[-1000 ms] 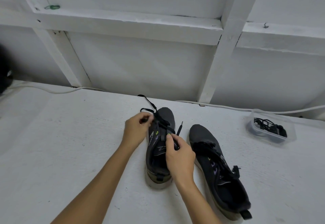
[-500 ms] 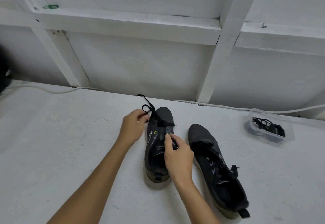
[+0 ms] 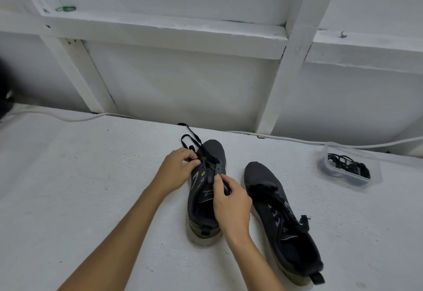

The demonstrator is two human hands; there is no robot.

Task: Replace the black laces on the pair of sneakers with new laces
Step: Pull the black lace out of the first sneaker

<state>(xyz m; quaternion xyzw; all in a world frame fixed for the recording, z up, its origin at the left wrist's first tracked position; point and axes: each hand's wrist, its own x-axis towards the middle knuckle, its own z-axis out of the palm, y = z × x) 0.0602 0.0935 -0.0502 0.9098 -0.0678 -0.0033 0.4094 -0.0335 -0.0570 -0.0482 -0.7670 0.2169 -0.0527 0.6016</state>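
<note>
— How many sneakers are on the bench (image 3: 68, 199)?

— Two, both dark with pale soles, toes pointing away from the person. The left sneaker (image 3: 204, 201) stands upright between the two hands. The right sneaker (image 3: 283, 219) lies just beside it, apart from it, angled with its heel toward the lower right.

— And the laces?

— One black lace (image 3: 193, 141) is partly pulled out of the left sneaker; its loose end loops onto the bench past the toe. The right sneaker has its own tied lace (image 3: 272, 193), bunched over the tongue. A third lot, a tangle of spare black laces (image 3: 345, 165), sits in one clear plastic tub (image 3: 375, 171) well off to the right; how many are in there I cannot tell.

— What are the hands doing?

— Two bare hands, both busy. The left hand (image 3: 176, 169) has its fingers curled, pinching the lace at the sneaker's left eyelet row near the toe. The right hand (image 3: 231, 201) rests over the tongue, thumb and forefinger pinching at the right eyelet flap; whether lace or flap is in the pinch is unclear.

— Anything else around?

— One white cable (image 3: 297, 140) runs along the back of the bench under a white framed wall (image 3: 183, 80), and one green rubber band (image 3: 66, 9) sits on a ledge up top.
</note>
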